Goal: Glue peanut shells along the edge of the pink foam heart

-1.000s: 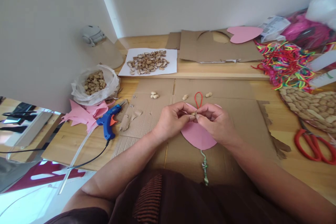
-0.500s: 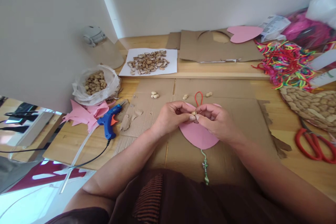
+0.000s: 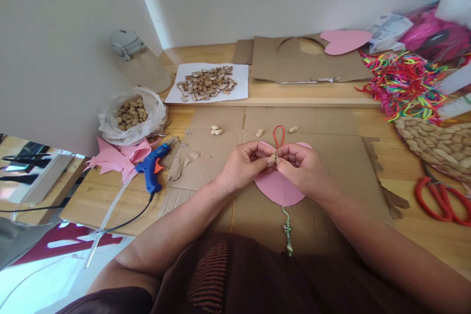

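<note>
Between the fingertips of my left hand (image 3: 250,159) and my right hand (image 3: 300,164) is a peanut (image 3: 274,157), pinched from both sides and partly hidden by the thumbs. Both hands are closed and meet over a pink paper heart (image 3: 281,189) lying on the cardboard. A red cord loop (image 3: 278,135) sticks out at the heart's top, and a green beaded cord (image 3: 287,229) hangs from its lower tip. Beyond my hands lie two single peanuts, one on the left (image 3: 260,133) and one on the right (image 3: 293,129). A small peanut cluster (image 3: 217,130) rests farther left.
A blue glue gun (image 3: 150,169) lies at left beside pink paper scraps (image 3: 114,159) and a bag of peanuts (image 3: 132,114). Peanut shells (image 3: 208,83) cover white paper behind. At right are red-handled scissors (image 3: 439,198), a peanut-covered piece (image 3: 437,147) and colourful cords (image 3: 408,81).
My fingertips have shifted slightly around the peanut, which now shows a darker edge between them. The view has tilted a little; the other things stay in place.
</note>
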`<state>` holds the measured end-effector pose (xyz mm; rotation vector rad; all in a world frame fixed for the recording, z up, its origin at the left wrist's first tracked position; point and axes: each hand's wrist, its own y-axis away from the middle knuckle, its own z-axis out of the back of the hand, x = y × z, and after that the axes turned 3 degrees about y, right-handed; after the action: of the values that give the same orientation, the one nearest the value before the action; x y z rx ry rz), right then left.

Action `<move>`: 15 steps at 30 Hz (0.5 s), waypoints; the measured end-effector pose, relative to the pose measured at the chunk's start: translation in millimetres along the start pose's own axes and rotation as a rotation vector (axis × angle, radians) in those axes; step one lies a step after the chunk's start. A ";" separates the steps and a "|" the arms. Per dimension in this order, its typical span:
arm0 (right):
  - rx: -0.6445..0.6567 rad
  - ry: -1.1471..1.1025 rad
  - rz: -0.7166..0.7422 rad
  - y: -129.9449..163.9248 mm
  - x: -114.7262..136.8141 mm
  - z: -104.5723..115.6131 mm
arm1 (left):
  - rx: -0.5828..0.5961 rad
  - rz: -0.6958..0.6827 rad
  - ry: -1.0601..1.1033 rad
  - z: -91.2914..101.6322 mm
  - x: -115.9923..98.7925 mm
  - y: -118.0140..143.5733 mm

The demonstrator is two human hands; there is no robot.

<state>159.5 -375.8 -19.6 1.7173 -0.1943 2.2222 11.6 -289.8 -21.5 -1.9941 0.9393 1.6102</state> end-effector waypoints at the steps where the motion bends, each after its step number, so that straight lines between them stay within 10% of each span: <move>1: -0.008 0.008 0.002 0.1 0.7 0.4 | -0.003 0.009 0.008 -0.4 -0.2 0.3; 15: -0.109 0.068 0.039 -0.6 4.0 -0.1 | -0.031 0.067 0.081 -2.1 2.2 0.6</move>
<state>158.8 -374.5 -15.8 1.5919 -0.3292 2.2498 12.9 -292.2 -23.1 -2.0839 1.0277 1.5986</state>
